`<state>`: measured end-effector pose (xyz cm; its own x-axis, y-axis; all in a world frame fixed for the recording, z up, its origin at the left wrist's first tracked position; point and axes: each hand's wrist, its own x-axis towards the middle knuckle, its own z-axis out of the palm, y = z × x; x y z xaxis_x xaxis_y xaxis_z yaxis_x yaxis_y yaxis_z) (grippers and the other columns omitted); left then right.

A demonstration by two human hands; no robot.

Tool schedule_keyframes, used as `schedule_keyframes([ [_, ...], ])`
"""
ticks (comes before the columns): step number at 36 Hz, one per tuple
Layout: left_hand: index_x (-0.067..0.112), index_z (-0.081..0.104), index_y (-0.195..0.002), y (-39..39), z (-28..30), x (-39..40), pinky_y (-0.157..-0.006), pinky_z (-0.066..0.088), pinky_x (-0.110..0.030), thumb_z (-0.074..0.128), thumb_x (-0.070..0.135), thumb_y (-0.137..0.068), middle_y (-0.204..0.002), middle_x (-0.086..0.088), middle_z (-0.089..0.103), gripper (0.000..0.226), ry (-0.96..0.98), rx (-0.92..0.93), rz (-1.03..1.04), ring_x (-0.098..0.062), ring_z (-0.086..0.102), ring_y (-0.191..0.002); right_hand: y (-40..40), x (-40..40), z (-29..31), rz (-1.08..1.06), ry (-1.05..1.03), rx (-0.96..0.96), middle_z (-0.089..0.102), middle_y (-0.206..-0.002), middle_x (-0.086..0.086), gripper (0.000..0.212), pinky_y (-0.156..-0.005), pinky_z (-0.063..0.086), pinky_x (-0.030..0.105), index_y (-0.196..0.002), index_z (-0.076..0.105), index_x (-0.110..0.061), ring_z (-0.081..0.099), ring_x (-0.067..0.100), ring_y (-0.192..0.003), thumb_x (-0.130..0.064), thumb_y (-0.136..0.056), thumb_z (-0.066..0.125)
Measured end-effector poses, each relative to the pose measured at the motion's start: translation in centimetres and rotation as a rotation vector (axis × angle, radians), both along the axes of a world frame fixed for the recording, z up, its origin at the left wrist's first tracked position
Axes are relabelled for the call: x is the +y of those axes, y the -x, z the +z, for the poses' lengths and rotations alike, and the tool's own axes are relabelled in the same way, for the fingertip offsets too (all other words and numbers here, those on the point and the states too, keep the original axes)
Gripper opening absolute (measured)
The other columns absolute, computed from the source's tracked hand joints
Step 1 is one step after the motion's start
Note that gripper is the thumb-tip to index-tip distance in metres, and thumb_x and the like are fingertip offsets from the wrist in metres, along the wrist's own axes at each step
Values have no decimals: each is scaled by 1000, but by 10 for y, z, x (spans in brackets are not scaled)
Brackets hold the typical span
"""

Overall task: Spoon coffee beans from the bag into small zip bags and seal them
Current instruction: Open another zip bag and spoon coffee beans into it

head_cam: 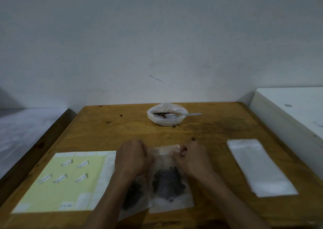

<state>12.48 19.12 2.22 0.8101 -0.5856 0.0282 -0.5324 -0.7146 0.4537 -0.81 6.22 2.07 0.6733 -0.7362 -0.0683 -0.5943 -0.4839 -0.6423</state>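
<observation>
A small clear zip bag (pixel 168 181) with dark coffee beans in its lower half lies flat on the wooden table (pixel 108 134) in front of me. My left hand (pixel 132 157) pinches its top strip at the left end. My right hand (pixel 190 157) pinches the same strip at the right end. A second filled zip bag (pixel 134 199) lies partly under my left forearm. At the back of the table stands the open plastic bag of beans (pixel 166 115), rolled down, with a metal spoon (pixel 185 114) resting in it, handle pointing right.
A stack of empty clear zip bags (pixel 258 166) lies at the right. A yellow sheet with several white labels (pixel 64 179) lies at the left. A loose bean (pixel 193 138) sits just beyond my right hand. A white cabinet (pixel 290 110) flanks the table's right side.
</observation>
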Motion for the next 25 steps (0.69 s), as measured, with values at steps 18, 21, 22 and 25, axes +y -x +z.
schedule_keyframes([
  [18, 23, 68, -105, 54, 15, -97, -81, 58, -40, 75, 48, -81, -103, 5, 69, 35, 146, -25, -289, -13, 63, -98, 67, -87, 17, -252, 191, -62, 61, -132, 7, 48, -102, 48, 41, -133, 59, -14, 56, 25, -122, -39, -92, 66],
  [21, 24, 69, -94, 76, 13, -128, -80, 58, -39, 74, 47, -82, -92, 7, 68, 26, 111, 39, -362, -11, 63, -88, 95, -110, 13, -350, 199, -29, 55, -141, 10, 54, -105, 40, 36, -139, 53, -11, 50, 27, -131, -37, -93, 65],
  [22, 24, 69, -98, 83, 10, -139, -82, 57, -39, 73, 47, -83, -94, 7, 67, 28, 110, 64, -381, -12, 63, -89, 104, -116, 10, -387, 193, -10, 52, -144, 11, 57, -106, 39, 36, -141, 51, -10, 47, 28, -133, -37, -93, 65],
  [25, 23, 68, -98, 104, 5, -165, -81, 56, -36, 70, 45, -86, -92, 4, 67, 25, 92, 124, -422, -14, 62, -85, 125, -132, -2, -431, 201, 64, 48, -147, 12, 64, -109, 35, 38, -144, 46, -10, 42, 30, -137, -42, -92, 65],
])
